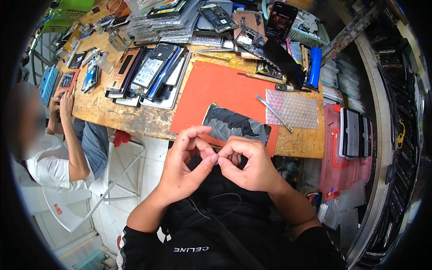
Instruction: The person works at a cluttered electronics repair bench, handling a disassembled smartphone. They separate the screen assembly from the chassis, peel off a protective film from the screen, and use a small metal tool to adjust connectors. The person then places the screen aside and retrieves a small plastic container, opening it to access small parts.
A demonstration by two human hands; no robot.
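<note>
Dark panel (235, 122) already out on red mat (195, 94); left hand (186, 164), right hand (252, 166) fingertips pinched, contents unclear; remaining work unclear.

L hand (185, 158): is cupping inward, idx finger arching up + fwd over the gap, thumb pointing twd R fingertips
R hand (248, 164): is curling in, knuckles facing up, thumb + idx tips bunching
Thumb tips: are meeting approx. mid-body; contents, if any, too sm. to see
L forearm (147, 210): is slanting up + inward
R forearm (294, 203): is slanting likewise, mirrored
</note>
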